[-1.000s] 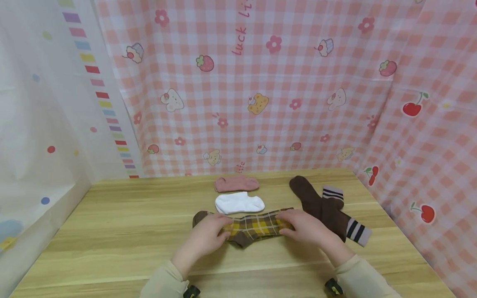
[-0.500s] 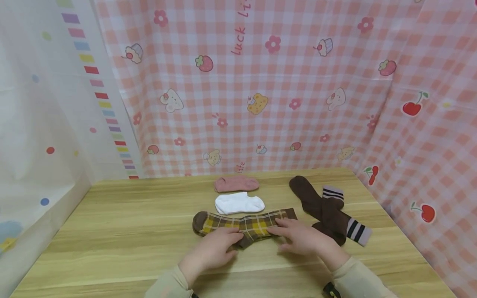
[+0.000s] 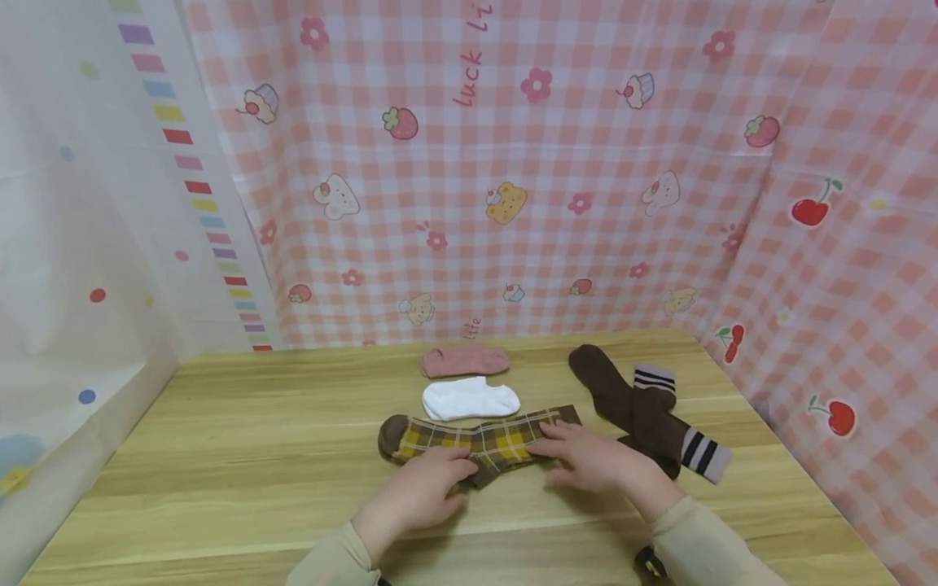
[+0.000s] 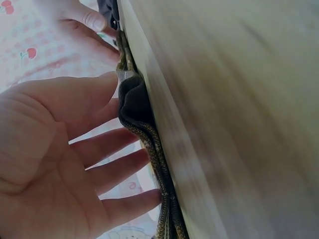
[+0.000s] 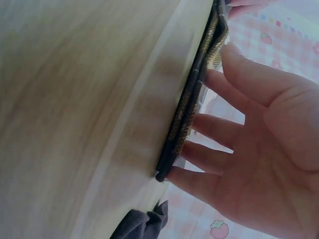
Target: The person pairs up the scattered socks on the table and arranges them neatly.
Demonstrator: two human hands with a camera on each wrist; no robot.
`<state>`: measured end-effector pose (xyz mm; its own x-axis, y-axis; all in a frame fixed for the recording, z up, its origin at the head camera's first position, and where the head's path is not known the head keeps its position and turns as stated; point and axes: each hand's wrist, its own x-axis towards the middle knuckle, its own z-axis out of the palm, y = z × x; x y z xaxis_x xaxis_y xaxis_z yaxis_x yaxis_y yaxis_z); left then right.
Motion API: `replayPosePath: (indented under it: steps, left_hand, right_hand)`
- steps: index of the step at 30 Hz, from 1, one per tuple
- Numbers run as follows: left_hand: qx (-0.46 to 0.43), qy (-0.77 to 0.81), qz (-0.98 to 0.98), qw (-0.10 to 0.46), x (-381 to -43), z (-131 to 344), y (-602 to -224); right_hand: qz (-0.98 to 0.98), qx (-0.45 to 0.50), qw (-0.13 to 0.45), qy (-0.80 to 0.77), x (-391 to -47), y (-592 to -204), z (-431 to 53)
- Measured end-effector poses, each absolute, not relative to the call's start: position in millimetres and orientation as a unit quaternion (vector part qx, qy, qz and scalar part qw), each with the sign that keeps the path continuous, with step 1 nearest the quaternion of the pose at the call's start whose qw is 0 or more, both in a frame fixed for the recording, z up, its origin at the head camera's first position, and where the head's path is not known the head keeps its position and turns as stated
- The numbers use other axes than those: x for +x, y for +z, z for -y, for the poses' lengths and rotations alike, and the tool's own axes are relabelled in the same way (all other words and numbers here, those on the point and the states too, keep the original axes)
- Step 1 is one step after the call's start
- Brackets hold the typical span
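Plaid socks (image 3: 506,439) in brown and yellow lie flat across the middle of the table, the dark toe to the left and the cuff to the right. Two layers show along their edge in the right wrist view. My left hand (image 3: 425,488) touches them near the dark heel with its fingertips, fingers spread and fairly straight in the left wrist view. On the cuff half rest the extended fingertips of my right hand (image 3: 593,464). Just behind the plaid pair lies a white ankle sock (image 3: 471,400), and behind that a pink sock (image 3: 465,361).
Dark brown socks (image 3: 623,399) with striped grey cuffs lie crossed at the right, close to my right hand. The wooden table (image 3: 242,456) ends at a pink checked cloth (image 3: 469,163) behind and cloth at both sides.
A second ago both hands held the plaid socks nearer their two ends. Since then they have come inward and toward me, and now lie lightly on top. The socks have barely shifted.
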<state>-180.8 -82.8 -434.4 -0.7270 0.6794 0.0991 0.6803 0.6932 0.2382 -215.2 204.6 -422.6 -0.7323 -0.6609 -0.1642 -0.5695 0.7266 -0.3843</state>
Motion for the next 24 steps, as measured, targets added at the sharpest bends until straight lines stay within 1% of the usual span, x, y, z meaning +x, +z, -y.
replayPosePath:
  steps: [10,18,24]
  left_hand:
    - [-0.38,-0.126,0.916,0.017,-184,81,-435]
    - [-0.394,-0.127,0.91,-0.003,-183,83,-433]
    - [-0.393,-0.138,0.909,-0.007,-182,82,-430]
  right_hand:
    - [-0.912,-0.353,0.137,-0.158,-225,-423,-207]
    - [-0.912,-0.362,0.121,-0.149,-226,-426,-211]
    - [-0.912,-0.369,0.109,-0.146,-228,-429,-214]
